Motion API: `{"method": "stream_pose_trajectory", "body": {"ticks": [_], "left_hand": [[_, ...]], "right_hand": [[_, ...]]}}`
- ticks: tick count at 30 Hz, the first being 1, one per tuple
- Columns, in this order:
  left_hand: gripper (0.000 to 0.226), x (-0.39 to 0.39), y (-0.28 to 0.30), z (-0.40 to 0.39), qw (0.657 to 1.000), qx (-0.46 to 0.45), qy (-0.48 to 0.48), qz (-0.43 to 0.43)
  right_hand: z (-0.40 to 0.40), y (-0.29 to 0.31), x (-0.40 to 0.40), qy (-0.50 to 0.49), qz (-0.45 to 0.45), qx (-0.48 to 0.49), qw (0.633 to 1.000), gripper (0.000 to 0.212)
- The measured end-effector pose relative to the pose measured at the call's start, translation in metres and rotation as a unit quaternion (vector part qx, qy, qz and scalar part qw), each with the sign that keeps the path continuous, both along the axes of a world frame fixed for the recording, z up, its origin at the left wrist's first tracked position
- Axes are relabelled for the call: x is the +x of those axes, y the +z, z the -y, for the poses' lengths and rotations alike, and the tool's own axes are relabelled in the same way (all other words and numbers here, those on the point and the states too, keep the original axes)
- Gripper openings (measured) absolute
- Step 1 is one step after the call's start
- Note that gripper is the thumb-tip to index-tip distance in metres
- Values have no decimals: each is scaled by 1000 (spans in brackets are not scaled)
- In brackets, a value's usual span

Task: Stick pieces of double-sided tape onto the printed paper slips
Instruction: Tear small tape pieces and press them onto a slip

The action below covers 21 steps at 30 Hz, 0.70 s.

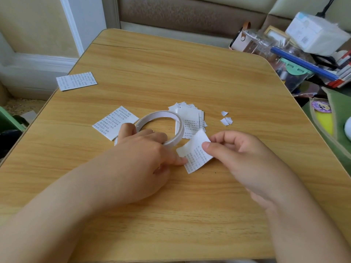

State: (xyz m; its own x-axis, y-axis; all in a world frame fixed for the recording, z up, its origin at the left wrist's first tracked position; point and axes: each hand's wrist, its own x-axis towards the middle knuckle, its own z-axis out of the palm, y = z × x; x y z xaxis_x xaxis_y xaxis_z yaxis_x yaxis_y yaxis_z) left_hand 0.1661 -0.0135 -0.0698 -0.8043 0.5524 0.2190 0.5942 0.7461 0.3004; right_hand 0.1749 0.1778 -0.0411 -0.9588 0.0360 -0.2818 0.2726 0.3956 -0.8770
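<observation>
A white roll of double-sided tape (171, 118) lies mid-table, and my left hand (144, 154) grips its near side while one fingertip touches the left edge of a printed paper slip (193, 156). My right hand (237, 154) pinches that slip by its right edge between thumb and forefinger; a white strip of tape covers the slip's upper part. A stack of printed slips (191, 120) sits just beyond the roll. Another slip (114, 122) lies left of the roll, partly under my left hand.
A further printed sheet (77, 81) lies near the wooden table's (171, 73) left edge. Small white backing scraps (226, 119) sit right of the stack. Cluttered boxes, a tissue pack (315, 33) and a green bag (332, 120) crowd the right side off the table.
</observation>
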Motion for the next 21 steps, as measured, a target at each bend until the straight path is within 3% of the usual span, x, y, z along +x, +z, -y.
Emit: {"method": "stream_pose_trajectory", "body": {"ticks": [9, 14, 16, 18, 21], "left_hand": [[39, 2, 4, -1, 1000, 14, -4, 17], [33, -1, 17, -1, 989, 140, 54, 18], [27, -1, 30, -4, 961, 243, 127, 22], [24, -3, 40, -8, 909, 364, 195, 59], [15, -5, 51, -14, 837, 483, 215, 140]], "right_hand": [[4, -4, -1, -43, -65, 63, 995, 8], [0, 1, -7, -118, -146, 12, 982, 12], [1, 9, -9, -148, -193, -91, 966, 17], [5, 16, -9, -164, -222, -198, 940, 25], [16, 23, -9, -150, -240, -283, 916, 19]]}}
